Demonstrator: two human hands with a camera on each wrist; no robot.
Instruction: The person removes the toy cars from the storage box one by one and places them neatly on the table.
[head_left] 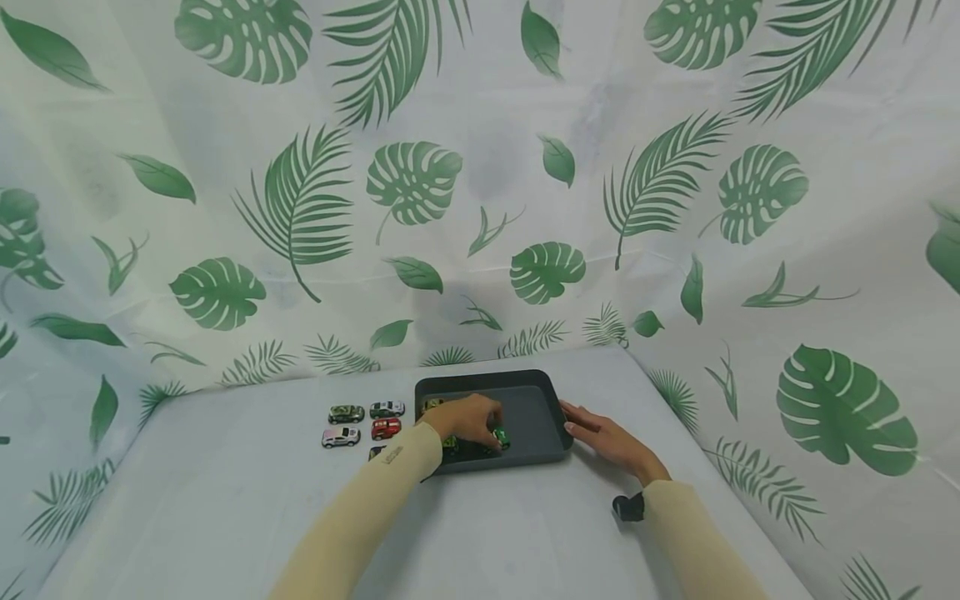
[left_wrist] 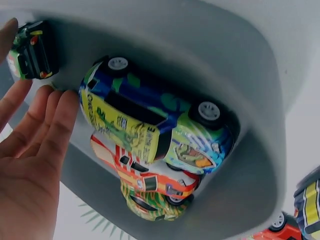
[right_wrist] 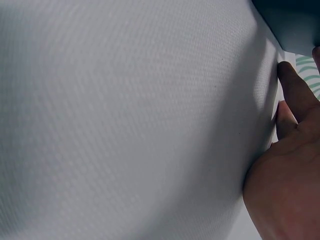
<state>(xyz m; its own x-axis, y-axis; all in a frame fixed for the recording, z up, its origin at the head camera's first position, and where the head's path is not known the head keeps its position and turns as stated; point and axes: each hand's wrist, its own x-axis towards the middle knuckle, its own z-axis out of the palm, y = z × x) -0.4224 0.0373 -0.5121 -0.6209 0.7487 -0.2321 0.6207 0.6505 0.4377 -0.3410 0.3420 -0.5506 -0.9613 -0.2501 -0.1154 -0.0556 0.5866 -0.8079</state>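
My left hand (head_left: 468, 419) reaches into the dark grey tray (head_left: 534, 417) and pinches a small green toy car (head_left: 501, 437) between thumb and fingers. The left wrist view shows this green car (left_wrist: 37, 50) tilted, close to the tray wall. Beside it in the tray lie a blue-and-yellow toy car (left_wrist: 145, 115), a red-and-white toy car (left_wrist: 145, 170) and a green-and-orange toy car (left_wrist: 155, 205). My right hand (head_left: 611, 440) rests by the tray's right side, fingers extended and touching its rim. In the right wrist view, the right hand (right_wrist: 295, 165) lies near the tray corner (right_wrist: 295, 30).
Left of the tray, several toy cars stand on the white table: a camouflage one (head_left: 346, 413), a white-and-dark one (head_left: 387, 408), a pale pink one (head_left: 341, 436) and a red one (head_left: 386, 428). Another is partly hidden by the left sleeve (head_left: 382, 492). A leaf-patterned curtain (head_left: 487, 183) surrounds the table.
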